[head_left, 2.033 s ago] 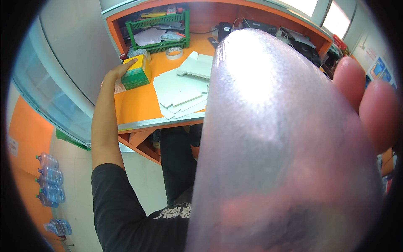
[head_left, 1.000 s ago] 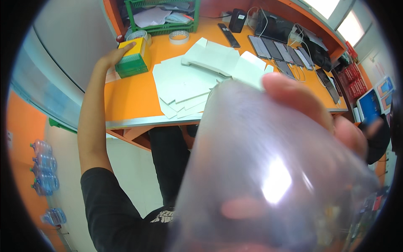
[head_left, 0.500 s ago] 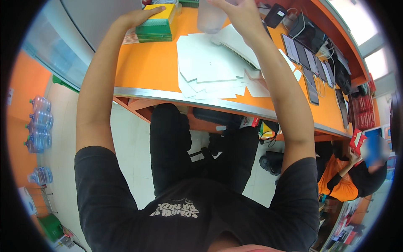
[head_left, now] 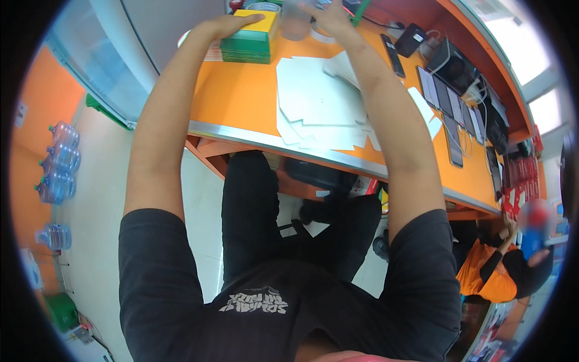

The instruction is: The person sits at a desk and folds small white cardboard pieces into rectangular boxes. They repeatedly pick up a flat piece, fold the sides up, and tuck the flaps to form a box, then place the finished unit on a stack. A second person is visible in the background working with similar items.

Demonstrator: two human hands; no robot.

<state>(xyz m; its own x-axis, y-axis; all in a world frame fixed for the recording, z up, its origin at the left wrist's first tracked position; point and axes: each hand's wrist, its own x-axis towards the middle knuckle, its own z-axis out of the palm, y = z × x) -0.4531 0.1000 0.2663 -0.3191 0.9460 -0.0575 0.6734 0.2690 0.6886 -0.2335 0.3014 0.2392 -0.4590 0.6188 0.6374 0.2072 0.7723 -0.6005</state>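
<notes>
A stack of flat green-and-yellow cartons [head_left: 246, 47] sits at the back left of the orange desk [head_left: 232, 99]. My left hand [head_left: 232, 24] lies over its yellow top with a finger stretched out flat. To the right of the stack, a translucent plastic container [head_left: 295, 25] is blurred at the upper edge. My right hand [head_left: 332, 19] reaches over the desk with its fingers at the container's upper part, gripping it from the right. White cut card sheets [head_left: 319, 105] lie in a loose pile in front, partly under my right forearm.
Several phones [head_left: 453, 139] and cables lie on the right, near a black device [head_left: 452, 66]. A roll of tape [head_left: 322, 33] sits behind the card. Water bottles [head_left: 60, 160] stand on the floor at left. A person in orange [head_left: 488, 271] is at far right.
The container has moved left, from above the card sheets to beside the carton stack, with my right hand following. My left hand stays on the stack. The whole view has shifted slightly.
</notes>
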